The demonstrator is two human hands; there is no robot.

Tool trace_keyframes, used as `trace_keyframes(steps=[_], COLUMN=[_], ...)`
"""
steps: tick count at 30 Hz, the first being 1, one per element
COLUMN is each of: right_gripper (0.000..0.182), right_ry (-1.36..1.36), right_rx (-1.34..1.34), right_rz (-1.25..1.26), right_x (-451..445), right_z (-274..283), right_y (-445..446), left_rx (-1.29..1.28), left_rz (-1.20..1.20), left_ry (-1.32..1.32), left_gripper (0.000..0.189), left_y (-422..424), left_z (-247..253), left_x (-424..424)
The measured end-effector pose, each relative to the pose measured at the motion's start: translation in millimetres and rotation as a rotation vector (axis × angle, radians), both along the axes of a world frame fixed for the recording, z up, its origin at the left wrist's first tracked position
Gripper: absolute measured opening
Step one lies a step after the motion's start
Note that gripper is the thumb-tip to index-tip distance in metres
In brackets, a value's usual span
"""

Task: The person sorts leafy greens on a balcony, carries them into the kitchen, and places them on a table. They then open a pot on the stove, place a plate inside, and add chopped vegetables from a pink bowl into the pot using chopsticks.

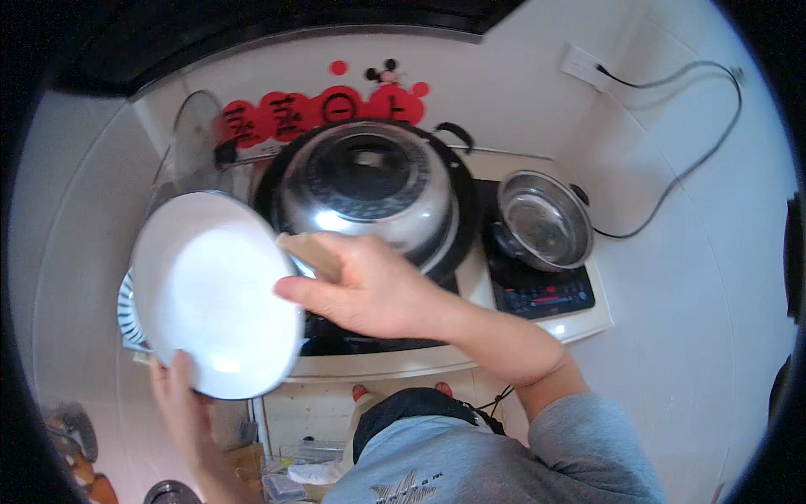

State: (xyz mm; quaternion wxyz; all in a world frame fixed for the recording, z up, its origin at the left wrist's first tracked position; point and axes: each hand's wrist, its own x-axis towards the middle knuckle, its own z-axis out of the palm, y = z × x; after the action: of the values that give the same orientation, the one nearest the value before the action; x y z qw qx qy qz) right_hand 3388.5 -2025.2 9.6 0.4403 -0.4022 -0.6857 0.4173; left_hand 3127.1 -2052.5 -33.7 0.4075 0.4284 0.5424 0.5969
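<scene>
A white plate (220, 296) with a dark rim is tilted up at the left. My left hand (179, 397) grips its lower edge, the thumb on the inner face. Closed around a beige utensil handle (312, 255), my right hand (378, 290) is at the plate's right edge, the thumb at the rim. The utensil's working end cannot be made out. Just beyond my right hand, a domed metal lid (403, 214) covers most of a black wok (469, 208) on the stove. Partly hidden behind the plate is a striped dish (129, 309).
On the right, a steel pot (541, 220) stands on an induction cooker (548, 299). A black cord (711, 151) loops down from the wall socket (582, 66). Against the back left wall leans a glass lid (198, 138). The range hood (283, 31) overhangs the back.
</scene>
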Motion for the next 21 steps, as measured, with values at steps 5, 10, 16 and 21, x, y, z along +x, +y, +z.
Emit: trace_keyframes(steps=[5,10,16,21], right_gripper=[0.023,0.025,0.019,0.015], right_ry=[-0.477,-0.717,-1.272,-1.461], right_rx=[0.035,0.051,0.082,-0.011], right_rz=[-0.493,-0.808,-0.893,-0.894], right_x=[166.3,321.9,429.6,465.1], right_z=[16.9,39.0,16.5,-33.9], right_y=[-62.5,-88.9,-67.5,-36.4], left_rx=[-0.073,-0.294,-0.250,-0.179], left_rz=[-0.399,-0.906,-0.987,-0.916], left_ry=[-0.249,-0.194,0.078,0.305], left_gripper=[0.034,0.034,0.029,0.024], left_y=[-10.1,6.1,13.1,29.9], left_z=[-23.3,-29.6,-62.2,-70.1], left_x=[182.9,341.6,421.2,444.5])
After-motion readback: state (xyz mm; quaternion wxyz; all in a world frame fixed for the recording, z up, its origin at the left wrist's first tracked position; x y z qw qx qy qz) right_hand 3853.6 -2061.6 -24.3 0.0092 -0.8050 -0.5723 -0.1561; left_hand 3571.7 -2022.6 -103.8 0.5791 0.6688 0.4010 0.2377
